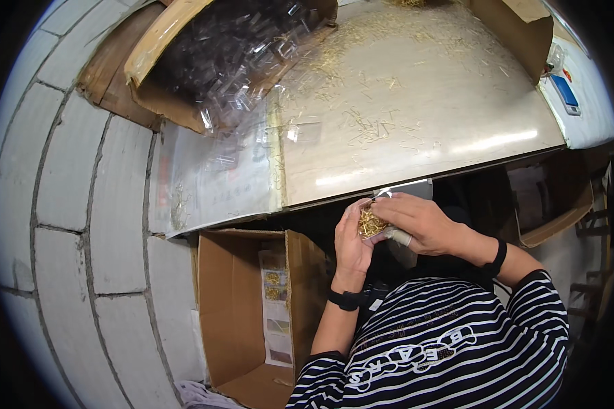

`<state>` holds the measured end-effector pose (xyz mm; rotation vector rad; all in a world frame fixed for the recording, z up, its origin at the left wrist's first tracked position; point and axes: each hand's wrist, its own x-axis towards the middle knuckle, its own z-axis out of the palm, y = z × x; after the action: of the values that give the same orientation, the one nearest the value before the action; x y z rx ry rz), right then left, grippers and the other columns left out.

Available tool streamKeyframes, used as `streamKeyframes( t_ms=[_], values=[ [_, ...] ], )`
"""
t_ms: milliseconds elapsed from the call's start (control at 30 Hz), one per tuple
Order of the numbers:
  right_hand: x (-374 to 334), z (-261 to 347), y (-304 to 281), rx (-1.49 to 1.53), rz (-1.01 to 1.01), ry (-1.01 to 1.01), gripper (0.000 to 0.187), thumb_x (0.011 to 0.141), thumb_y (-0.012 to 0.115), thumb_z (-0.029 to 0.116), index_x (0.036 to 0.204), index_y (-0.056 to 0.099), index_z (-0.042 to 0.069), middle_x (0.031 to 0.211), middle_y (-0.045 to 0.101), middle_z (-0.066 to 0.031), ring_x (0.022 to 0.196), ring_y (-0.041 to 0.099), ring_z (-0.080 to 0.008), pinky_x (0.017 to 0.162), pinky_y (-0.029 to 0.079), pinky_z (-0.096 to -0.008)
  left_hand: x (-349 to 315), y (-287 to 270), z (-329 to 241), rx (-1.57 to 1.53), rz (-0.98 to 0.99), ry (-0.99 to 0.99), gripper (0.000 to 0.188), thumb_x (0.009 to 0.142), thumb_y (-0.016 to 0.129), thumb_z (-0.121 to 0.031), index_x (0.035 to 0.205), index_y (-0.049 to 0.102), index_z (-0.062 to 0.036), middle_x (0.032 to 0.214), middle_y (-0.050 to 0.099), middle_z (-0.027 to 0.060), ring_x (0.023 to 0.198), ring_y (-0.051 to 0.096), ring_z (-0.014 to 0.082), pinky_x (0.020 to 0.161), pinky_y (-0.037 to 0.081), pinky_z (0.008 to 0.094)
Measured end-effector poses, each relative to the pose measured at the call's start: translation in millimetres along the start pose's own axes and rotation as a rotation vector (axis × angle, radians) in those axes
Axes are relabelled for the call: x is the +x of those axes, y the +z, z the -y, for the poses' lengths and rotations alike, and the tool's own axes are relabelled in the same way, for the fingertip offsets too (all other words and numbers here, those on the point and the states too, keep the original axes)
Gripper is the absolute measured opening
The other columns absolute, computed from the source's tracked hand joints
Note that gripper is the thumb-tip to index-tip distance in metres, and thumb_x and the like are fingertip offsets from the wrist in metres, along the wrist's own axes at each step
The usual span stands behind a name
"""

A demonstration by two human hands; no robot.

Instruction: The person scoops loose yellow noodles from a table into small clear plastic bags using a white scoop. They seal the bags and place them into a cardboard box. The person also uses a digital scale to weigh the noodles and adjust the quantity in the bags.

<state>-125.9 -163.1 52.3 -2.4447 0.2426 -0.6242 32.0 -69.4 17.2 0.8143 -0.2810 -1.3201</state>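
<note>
Just below the table's near edge, a small clear plastic box [372, 223] filled with thin gold-coloured metal pieces sits between my hands. My left hand [352, 240] is wrapped round its left side. From the right, my right hand [423, 221] reaches over it, its fingers closed at the box's upper and right side. A pale cover or tape shows on one finger of that hand. The fingers partly hide the box, so I cannot tell how its lid stands.
Many thin gold metal pieces [375, 129] lie scattered over the table [443, 146]. At the back left, a tipped carton [140, 82] spills clear plastic boxes [242, 85]. An open cardboard box [242, 307] stands below, left of me. A blue-and-white device [565, 94] lies far right.
</note>
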Motion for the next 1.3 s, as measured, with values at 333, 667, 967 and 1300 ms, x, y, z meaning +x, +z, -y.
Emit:
streamKeyframes(
  t_ms=[333, 667, 967, 1300],
  values=[
    [5.4, 10.8, 17.7, -0.318, 0.106, -0.042, 0.059, 0.080, 0.062, 0.021, 0.131, 0.044, -0.003, 0.137, 0.044, -0.0182, 0.132, 0.038, -0.0294, 0.109, 0.030, -0.0432, 0.3, 10.4, -1.2, 0.061, -0.096, 0.036, 0.026, 0.099, 0.043, -0.025, 0.109, 0.055, -0.0039, 0.101, 0.062, 0.0072, 0.085, 0.064, 0.0156, 0.063, 0.058, 0.0307],
    [7.1, 23.8, 10.3, -0.336, 0.093, -0.123, 0.057, 0.082, 0.062, 0.021, 0.132, 0.044, -0.001, 0.138, 0.044, -0.0154, 0.133, 0.037, -0.0260, 0.112, 0.025, -0.0440, 6.3, -11.2, 1.6, 0.135, -0.133, 0.140, 0.026, 0.098, 0.046, -0.023, 0.105, 0.057, -0.0002, 0.095, 0.062, 0.0070, 0.078, 0.061, 0.0120, 0.058, 0.050, 0.0219],
    [4.5, 12.3, 21.8, -0.407, 0.230, -0.107, 0.053, 0.085, 0.060, 0.023, 0.132, 0.046, 0.003, 0.137, 0.046, -0.0138, 0.130, 0.041, -0.0279, 0.110, 0.027, -0.0449, 2.1, -13.1, 13.3, 0.136, -0.200, 0.169, 0.033, 0.101, 0.039, -0.027, 0.109, 0.054, 0.0016, 0.099, 0.061, 0.0099, 0.083, 0.062, 0.0156, 0.064, 0.054, 0.0272],
    [54.5, 24.8, -17.8, -0.143, -0.053, -0.046, 0.059, 0.092, 0.047, 0.042, 0.142, 0.035, 0.012, 0.143, 0.038, -0.0135, 0.136, 0.030, -0.0293, 0.112, 0.021, -0.0496, -10.6, 0.0, -13.6, -0.058, -0.010, 0.036, 0.060, 0.098, 0.023, -0.053, 0.126, 0.045, -0.0041, 0.120, 0.055, 0.0140, 0.108, 0.058, 0.0260, 0.080, 0.054, 0.0415]
  ],
)
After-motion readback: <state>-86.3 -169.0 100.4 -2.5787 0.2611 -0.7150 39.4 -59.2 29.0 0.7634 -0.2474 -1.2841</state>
